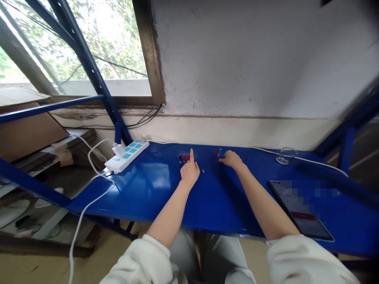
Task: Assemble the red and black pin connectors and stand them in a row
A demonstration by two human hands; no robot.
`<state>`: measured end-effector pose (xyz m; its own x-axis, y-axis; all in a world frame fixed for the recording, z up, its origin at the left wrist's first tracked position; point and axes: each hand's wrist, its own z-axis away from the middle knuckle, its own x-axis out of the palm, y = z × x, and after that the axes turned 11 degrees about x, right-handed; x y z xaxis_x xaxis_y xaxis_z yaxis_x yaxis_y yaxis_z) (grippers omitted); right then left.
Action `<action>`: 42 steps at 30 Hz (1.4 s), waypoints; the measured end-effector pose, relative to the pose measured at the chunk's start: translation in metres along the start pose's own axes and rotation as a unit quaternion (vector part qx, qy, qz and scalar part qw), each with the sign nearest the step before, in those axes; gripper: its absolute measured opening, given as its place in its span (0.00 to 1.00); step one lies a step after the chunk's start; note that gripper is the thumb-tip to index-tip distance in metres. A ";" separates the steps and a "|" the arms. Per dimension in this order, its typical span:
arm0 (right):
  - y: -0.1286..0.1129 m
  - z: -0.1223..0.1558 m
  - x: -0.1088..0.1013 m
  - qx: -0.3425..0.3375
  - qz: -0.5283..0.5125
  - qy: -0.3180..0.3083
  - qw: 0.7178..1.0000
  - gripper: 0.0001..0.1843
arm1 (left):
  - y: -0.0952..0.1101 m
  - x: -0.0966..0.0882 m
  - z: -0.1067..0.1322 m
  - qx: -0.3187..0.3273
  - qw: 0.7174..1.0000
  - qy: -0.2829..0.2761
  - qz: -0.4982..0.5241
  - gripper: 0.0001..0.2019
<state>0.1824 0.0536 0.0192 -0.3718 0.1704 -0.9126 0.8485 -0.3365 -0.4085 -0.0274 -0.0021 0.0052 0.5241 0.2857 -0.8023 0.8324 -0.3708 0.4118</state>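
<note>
My left hand (189, 170) rests on the blue table (154, 189) with the index finger stretched forward and the other fingers curled, its tip beside a short row of small red and dark upright pieces (184, 157). My right hand (231, 158) lies further right, fingers curled low by a second cluster of small red and dark pieces (217, 152). Whether it grips one of them is not visible. A tiny orange bit (203, 170) lies between the hands.
A white power strip (127, 154) with blue sockets and a white cable sits at the table's left back. A tablet (300, 209) lies at the right front. A small clear glass dish (286, 154) stands at the right back. Blue shelf struts frame both sides.
</note>
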 end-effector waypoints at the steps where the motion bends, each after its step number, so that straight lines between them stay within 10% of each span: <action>1: 0.000 0.009 -0.003 -0.008 -0.005 -0.006 1.000 0.10 | -0.001 0.001 -0.001 0.000 1.000 0.000 -0.004 0.29; 12: -0.019 0.098 0.003 -0.125 -0.184 -0.001 0.975 0.12 | 0.001 0.003 -0.004 0.015 0.986 0.064 0.152 0.12; 20: -0.023 0.100 0.011 -0.078 -0.324 -0.034 0.942 0.26 | 0.021 0.002 0.005 0.051 0.877 0.050 0.476 0.07; 42: -0.029 0.110 0.007 -0.134 -0.387 0.002 0.912 0.27 | 0.020 0.006 0.008 0.015 0.865 -0.017 0.501 0.11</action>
<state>0.1143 -0.0376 0.0227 -0.8982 0.2638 -0.3517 0.3932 0.1241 -0.9110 -0.0092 -0.0147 0.0051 0.9739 -0.2183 -0.0620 -0.0416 -0.4402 0.8969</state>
